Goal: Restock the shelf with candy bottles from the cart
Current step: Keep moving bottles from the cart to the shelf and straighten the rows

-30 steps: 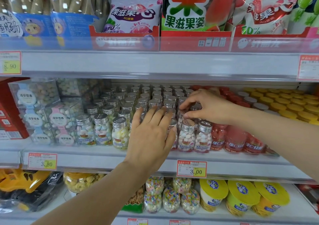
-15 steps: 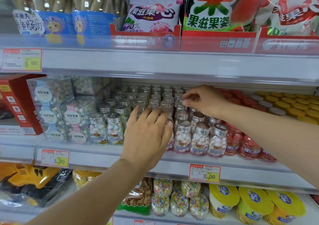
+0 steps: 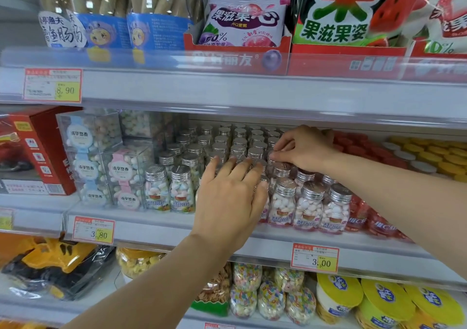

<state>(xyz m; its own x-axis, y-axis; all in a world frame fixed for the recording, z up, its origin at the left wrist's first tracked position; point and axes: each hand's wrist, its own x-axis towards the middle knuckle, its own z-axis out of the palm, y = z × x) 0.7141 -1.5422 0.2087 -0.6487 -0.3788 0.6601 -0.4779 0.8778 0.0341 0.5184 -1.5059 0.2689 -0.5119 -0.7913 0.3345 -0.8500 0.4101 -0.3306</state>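
Note:
Small clear candy bottles with silver screw caps stand in tight rows on the middle shelf. Those on the right hold pink and white candy, and those on the left hold mixed colours. My left hand lies with straight fingers over the front bottles in the middle and hides them. My right hand reaches in from the right. Its curled thumb and fingertips pinch the silver cap of one bottle a couple of rows back. The cart is out of view.
Clear cube candy boxes and a red carton stand left of the bottles. Red bottles and yellow-lidded jars stand to the right. Snack bags fill the shelf above. Candy tubs and a bagged toy digger sit below.
My right hand has moved from the front bottles to a row further back. My left hand stays over the front bottles.

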